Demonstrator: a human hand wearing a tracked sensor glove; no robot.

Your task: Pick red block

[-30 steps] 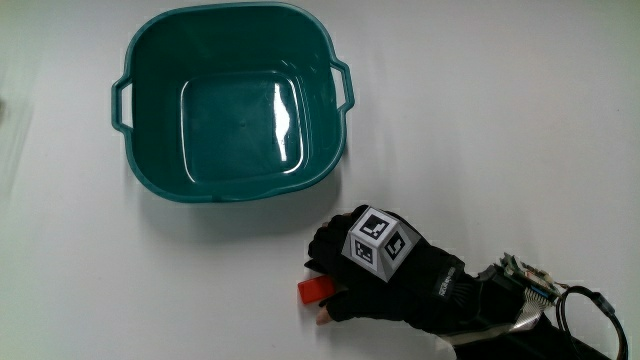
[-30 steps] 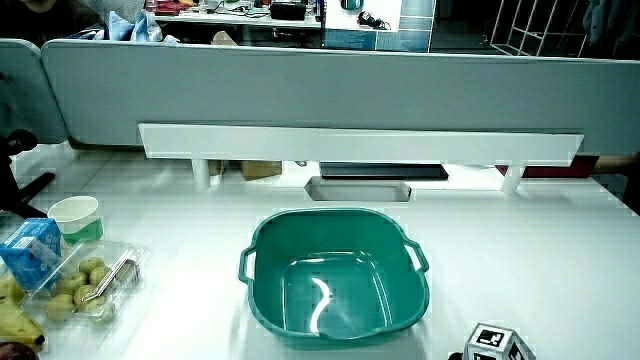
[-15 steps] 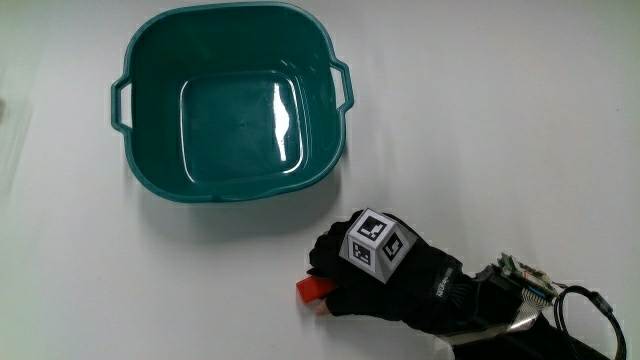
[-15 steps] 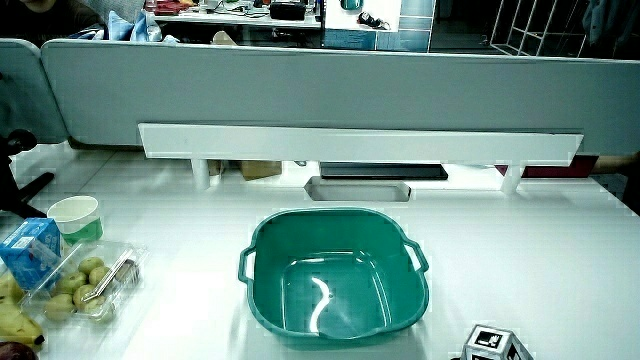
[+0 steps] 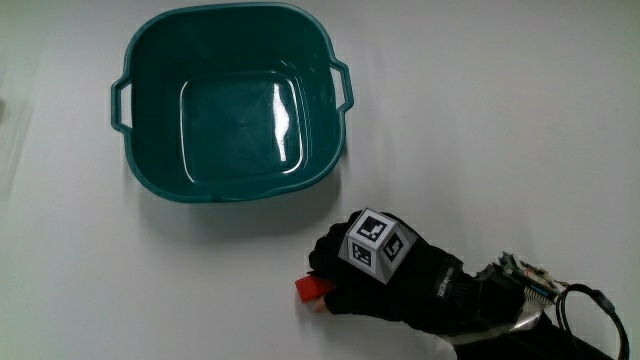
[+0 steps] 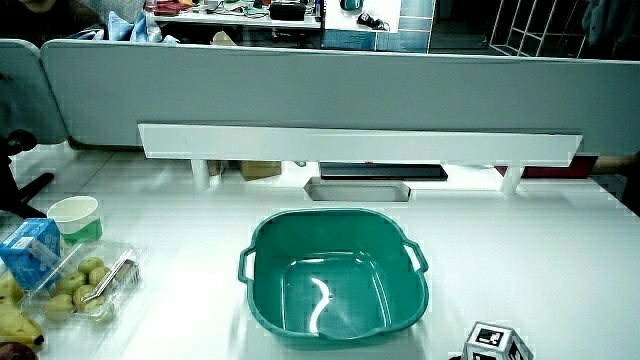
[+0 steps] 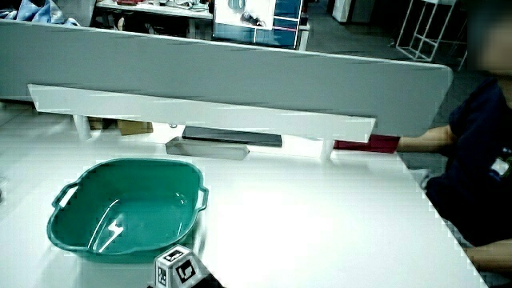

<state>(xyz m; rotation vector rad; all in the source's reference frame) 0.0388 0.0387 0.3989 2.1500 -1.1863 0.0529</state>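
The red block (image 5: 309,288) lies on the white table, nearer to the person than the teal basin (image 5: 135,170). Only part of the block shows. The gloved hand (image 5: 328,283) rests over it, fingers curled down on one side and thumb on the other, closed around the block. The patterned cube (image 5: 378,243) sits on the back of the hand. In both side views only that cube (image 6: 492,341) (image 7: 178,266) shows, close to the basin (image 6: 258,243) (image 7: 60,200); the block and the fingers are out of sight there.
The basin holds nothing. In a side view a paper cup (image 6: 76,214), a blue carton (image 6: 30,251) and a clear box of fruit (image 6: 92,284) stand beside the basin. A low partition (image 6: 320,95) closes off the table. A cable loop (image 5: 585,310) hangs at the forearm.
The fingers have closed further around the red block, so less of it shows. The hand has stayed in place and the basin has not moved.
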